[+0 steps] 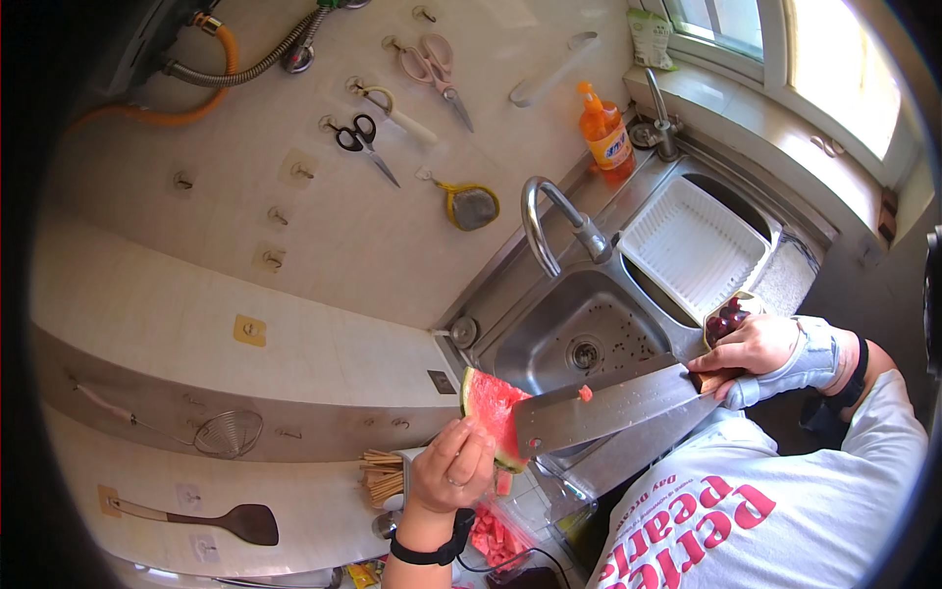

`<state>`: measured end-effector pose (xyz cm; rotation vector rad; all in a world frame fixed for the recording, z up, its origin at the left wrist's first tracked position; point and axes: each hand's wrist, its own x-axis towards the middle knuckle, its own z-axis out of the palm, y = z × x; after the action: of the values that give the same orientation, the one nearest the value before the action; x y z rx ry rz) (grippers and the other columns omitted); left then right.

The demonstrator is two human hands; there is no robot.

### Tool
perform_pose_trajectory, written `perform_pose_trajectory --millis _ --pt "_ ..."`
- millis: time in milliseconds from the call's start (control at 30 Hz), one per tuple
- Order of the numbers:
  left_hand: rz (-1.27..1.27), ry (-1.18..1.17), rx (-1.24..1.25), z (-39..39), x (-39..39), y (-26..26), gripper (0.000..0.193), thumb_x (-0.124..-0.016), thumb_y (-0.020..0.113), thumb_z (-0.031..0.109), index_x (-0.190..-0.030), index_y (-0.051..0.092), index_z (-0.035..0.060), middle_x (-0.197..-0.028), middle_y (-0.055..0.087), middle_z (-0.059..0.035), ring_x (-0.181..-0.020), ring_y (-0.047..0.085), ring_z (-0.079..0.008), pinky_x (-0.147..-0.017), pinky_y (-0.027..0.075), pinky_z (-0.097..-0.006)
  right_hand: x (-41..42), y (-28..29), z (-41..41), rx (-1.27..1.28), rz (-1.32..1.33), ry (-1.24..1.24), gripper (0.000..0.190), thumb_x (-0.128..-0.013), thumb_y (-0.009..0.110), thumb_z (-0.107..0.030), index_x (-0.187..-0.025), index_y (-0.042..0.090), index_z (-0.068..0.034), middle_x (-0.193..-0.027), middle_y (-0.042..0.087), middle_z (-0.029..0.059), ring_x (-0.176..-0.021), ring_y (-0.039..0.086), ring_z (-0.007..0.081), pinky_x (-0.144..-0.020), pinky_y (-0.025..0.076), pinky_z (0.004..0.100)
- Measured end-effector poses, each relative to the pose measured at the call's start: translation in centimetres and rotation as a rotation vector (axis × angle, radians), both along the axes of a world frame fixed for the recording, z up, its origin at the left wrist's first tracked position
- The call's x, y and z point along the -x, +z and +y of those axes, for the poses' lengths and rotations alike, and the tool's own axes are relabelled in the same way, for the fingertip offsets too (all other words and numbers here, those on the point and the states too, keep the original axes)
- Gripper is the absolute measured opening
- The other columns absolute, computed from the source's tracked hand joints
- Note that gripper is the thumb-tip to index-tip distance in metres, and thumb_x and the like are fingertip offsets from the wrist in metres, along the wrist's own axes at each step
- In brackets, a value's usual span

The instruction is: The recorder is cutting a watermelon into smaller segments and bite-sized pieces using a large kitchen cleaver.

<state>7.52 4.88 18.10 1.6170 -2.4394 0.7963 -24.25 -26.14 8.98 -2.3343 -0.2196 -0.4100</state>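
Observation:
My left hand (455, 464) grips a wedge of watermelon (489, 401) by its rind, with the red flesh facing the sink. A broad steel cleaver (618, 412) is held by its wooden handle in my right hand (751, 346). The tip end of its blade meets the watermelon flesh; whether it cuts in is unclear. A small red scrap of melon (585, 393) clings to the blade. Below my left wrist, a clear plastic container (522, 563) holds cut red watermelon pieces (494, 536). Dark cherries (727, 318) in a small bowl sit just behind my right hand.
Dark seeds dot the steel sink basin (515, 361) under the curved faucet (531, 221). A white draining basket (692, 243) occupies the second basin. An orange pump bottle (609, 140) stands behind. Chopsticks (383, 471) stand beside my left hand. Scissors (360, 136) hang on the wall.

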Motion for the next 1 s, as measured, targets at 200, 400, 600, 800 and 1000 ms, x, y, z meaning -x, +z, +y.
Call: perform_pose_trajectory --millis 200,400,600,800,1000 --pt "-0.023 0.001 -0.008 0.1 -0.23 0.25 0.019 -0.081 0.069 -0.001 -0.099 0.065 0.0033 -0.11 0.06 -0.0077 -0.108 0.066 -0.0293 -0.082 0.063 -0.0369 0.22 0.38 0.06 -0.033 0.011 0.012 0.046 -0.092 0.072 -0.04 -0.121 0.068 -0.004 -0.084 0.073 0.0117 -0.07 0.072 0.0283 -0.062 0.056 0.0341" --pt "-0.047 0.021 -0.006 0.34 -0.5 0.05 0.014 -0.084 0.068 0.003 -0.097 0.064 0.0048 -0.11 0.057 -0.006 -0.11 0.065 -0.0277 -0.085 0.063 -0.037 0.11 0.93 -0.01 0.012 0.018 0.017 0.045 -0.091 0.072 -0.038 -0.12 0.068 -0.004 -0.084 0.073 0.0125 -0.069 0.072 0.0273 -0.063 0.056 0.0343" --pt "-0.035 0.026 -0.016 0.46 -0.47 0.08 0.015 -0.084 0.068 0.003 -0.099 0.064 0.0053 -0.11 0.058 -0.0058 -0.111 0.065 -0.0275 -0.085 0.063 -0.0372 0.17 0.78 0.04 0.001 -0.016 0.029 0.044 -0.092 0.073 -0.037 -0.119 0.069 -0.002 -0.085 0.074 0.0123 -0.07 0.073 0.0258 -0.061 0.057 0.0328" --pt "-0.034 0.02 -0.012 0.48 -0.42 0.02 0.015 -0.084 0.068 0.003 -0.099 0.065 0.0053 -0.11 0.058 -0.0058 -0.11 0.065 -0.0272 -0.086 0.063 -0.0369 0.21 0.31 0.12 -0.004 -0.022 0.034 0.043 -0.092 0.073 -0.035 -0.118 0.069 -0.001 -0.086 0.074 0.0128 -0.068 0.073 0.0259 -0.06 0.057 0.0329" --pt "-0.034 0.0 -0.01 0.43 -0.46 -0.14 0.014 -0.083 0.069 0.003 -0.096 0.065 0.0051 -0.109 0.058 -0.0055 -0.109 0.065 -0.0266 -0.086 0.063 -0.037 0.09 0.62 0.09 -0.017 0.0 0.049 0.043 -0.092 0.073 -0.035 -0.118 0.069 -0.001 -0.086 0.074 0.0133 -0.069 0.073 0.0267 -0.061 0.057 0.0335"
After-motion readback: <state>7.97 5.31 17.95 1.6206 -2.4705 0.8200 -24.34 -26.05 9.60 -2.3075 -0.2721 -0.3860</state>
